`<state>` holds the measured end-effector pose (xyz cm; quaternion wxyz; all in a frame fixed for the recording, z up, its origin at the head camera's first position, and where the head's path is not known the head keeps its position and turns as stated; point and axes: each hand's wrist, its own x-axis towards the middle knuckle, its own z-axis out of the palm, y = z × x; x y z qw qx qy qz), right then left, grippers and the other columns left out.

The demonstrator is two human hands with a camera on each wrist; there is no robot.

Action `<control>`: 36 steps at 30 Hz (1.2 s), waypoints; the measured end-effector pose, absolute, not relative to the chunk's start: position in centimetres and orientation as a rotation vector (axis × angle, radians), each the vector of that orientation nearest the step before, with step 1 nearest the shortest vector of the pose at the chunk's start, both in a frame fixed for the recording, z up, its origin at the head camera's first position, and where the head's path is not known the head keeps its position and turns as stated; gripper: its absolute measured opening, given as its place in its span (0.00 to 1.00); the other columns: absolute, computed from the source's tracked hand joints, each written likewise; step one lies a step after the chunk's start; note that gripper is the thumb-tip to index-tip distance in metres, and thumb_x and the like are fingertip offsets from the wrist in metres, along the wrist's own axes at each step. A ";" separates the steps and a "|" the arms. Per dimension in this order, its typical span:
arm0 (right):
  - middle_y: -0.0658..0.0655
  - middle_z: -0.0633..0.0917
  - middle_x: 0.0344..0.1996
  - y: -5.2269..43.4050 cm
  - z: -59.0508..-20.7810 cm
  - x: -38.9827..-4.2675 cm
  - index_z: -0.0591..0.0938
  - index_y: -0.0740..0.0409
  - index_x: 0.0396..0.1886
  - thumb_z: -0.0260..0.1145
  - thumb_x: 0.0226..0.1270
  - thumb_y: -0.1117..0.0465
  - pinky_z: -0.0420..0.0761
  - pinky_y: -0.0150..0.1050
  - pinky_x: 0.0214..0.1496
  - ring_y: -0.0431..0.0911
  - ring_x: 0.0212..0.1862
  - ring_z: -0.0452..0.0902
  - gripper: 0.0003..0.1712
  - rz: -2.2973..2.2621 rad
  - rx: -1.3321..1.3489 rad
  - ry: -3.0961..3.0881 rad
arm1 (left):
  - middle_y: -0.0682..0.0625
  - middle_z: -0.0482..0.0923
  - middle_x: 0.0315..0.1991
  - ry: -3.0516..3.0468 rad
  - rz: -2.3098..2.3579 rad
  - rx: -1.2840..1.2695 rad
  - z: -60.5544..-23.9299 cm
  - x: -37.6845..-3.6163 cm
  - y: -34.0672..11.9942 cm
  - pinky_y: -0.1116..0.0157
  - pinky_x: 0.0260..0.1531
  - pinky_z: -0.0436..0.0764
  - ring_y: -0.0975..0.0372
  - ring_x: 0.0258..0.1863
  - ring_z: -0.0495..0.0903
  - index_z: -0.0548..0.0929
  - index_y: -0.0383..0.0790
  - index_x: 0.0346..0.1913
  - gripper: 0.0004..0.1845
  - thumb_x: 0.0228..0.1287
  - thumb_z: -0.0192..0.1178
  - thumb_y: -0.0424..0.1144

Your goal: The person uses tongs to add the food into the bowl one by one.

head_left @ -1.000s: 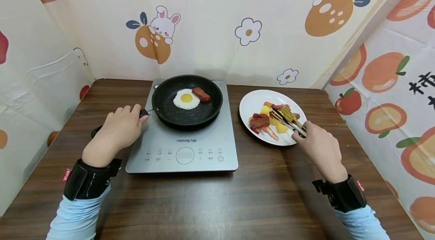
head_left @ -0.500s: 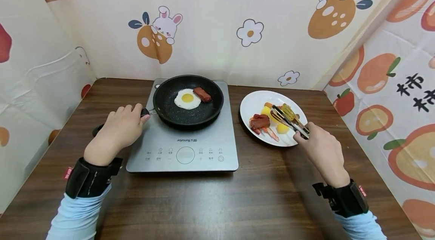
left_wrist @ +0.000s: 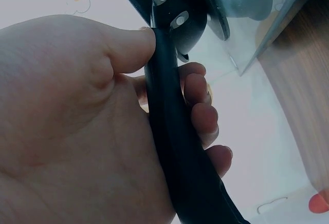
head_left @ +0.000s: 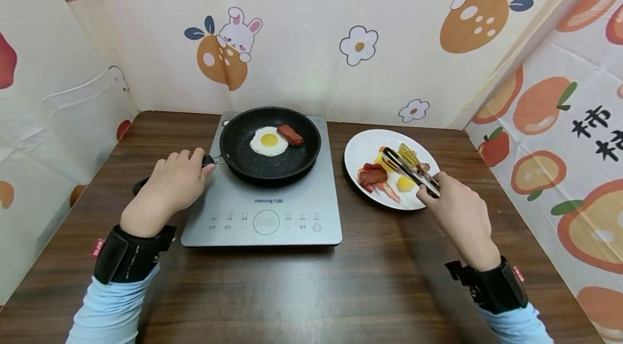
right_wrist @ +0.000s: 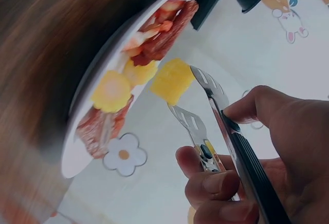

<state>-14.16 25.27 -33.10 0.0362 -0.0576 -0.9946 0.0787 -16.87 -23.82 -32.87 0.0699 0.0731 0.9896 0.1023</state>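
My left hand [head_left: 170,187] grips the black handle [left_wrist: 172,116] of a frying pan [head_left: 272,170], thumb along its top in the left wrist view. In the pan lie a fried egg [head_left: 269,141] and a reddish-brown strip of meat [head_left: 290,135]. My right hand [head_left: 455,214] holds metal food tongs [head_left: 419,177] over a white plate [head_left: 357,145]. In the right wrist view a yellow chunk of food [right_wrist: 172,80] is between the tongs' slotted tips, next to the plate's contents. On the plate are browned meat [head_left: 372,173], shrimp-like pieces [head_left: 391,191] and a round yellow piece [head_left: 405,184].
Under the pan is a silver induction cooktop [head_left: 263,219] with a touch panel facing the person. The cooktop and plate stand on a dark wooden table [head_left: 292,295]. Printed cloth walls [head_left: 302,63] rise behind the table and at both sides.
The tongs' tips have shifted slightly up and left over the plate. My left hand, the pan and its food look the same, apart from a small shift of the whole view.
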 end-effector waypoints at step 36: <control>0.51 0.75 0.21 11.6 -29.4 -18.5 0.76 0.48 0.34 0.61 0.65 0.49 0.64 0.40 0.23 0.48 0.25 0.71 0.09 0.338 0.355 -2.984 | 0.25 0.71 0.57 2.980 0.319 0.210 -32.8 -16.9 -23.8 0.37 0.55 0.68 0.34 0.56 0.71 0.63 0.24 0.69 0.28 0.85 0.39 0.48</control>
